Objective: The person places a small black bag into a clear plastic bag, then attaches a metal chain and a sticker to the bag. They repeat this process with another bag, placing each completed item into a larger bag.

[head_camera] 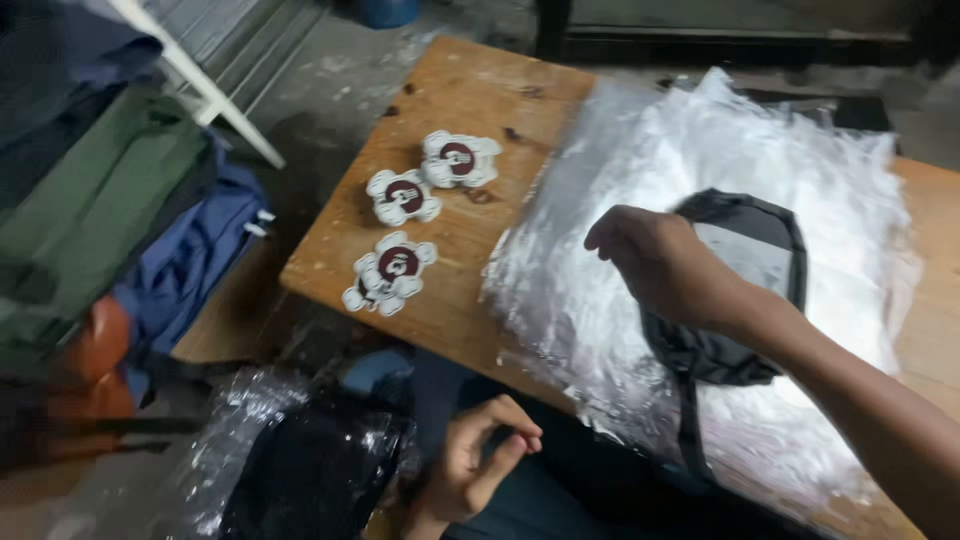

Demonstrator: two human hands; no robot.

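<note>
Head-camera view down onto a wooden desk point(450, 250). The right hand point(655, 262) reaches in from the lower right, fingers curled downward, over a stack of clear plastic bags point(640, 180) that covers the right half of the desk; whether the fingertips pinch a sheet of plastic cannot be told. Just behind and beneath this hand lies a dark fabric piece point(750, 240) with a pale grey panel at its middle, resting on the plastic stack; a dark strap point(688, 420) runs from it toward the near edge of the desk. The left hand point(475, 462) is below the desk's near edge, half closed with thumb and fingertips drawn together; nothing can be made out between them. Beside this hand, lower left, sits a dark bundle wrapped in shiny plastic point(290, 470). On the bare left part of the desk lie three small heaps of white flower-shaped tags with dark red round centres point(400, 195), well apart from both hands. To the left, off the desk, folded garments point(110, 200) in green, blue and orange are piled next to a white slanting bar point(205, 85).
</note>
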